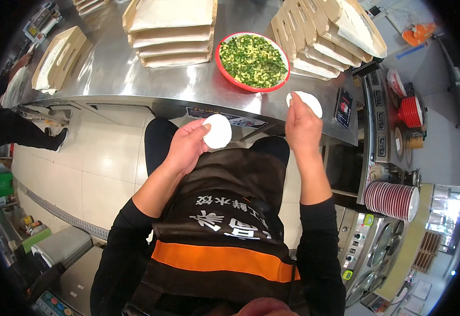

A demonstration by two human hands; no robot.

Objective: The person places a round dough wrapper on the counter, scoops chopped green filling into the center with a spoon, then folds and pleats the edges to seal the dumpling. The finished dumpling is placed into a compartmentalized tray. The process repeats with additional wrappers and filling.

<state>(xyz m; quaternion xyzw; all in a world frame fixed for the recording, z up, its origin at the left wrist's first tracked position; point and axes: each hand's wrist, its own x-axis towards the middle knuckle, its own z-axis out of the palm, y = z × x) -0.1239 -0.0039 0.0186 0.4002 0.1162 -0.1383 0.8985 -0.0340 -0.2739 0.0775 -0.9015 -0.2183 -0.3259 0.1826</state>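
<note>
Between the thumb and fingers of my left hand (pixel 189 143) is a round white dough wrapper (pixel 218 131), held above my lap. My right hand (pixel 304 123) is at the front edge of the steel counter, closed on more white dough (pixel 310 103); whether that is one wrapper or a few, I cannot tell. A red-rimmed bowl (pixel 220 69) of chopped greens with yellow bits (pixel 253 59) stands on the counter, up and to the left of my right hand. The palm side of the right hand is hidden.
Stacked wooden trays with white cloth liners stand behind the bowl, at left (pixel 170 43) and right (pixel 313 51). A single tray (pixel 58 59) lies far left. A dark phone-like device (pixel 343 107) lies near the counter's right end. Another person's leg (pixel 24 128) shows at left.
</note>
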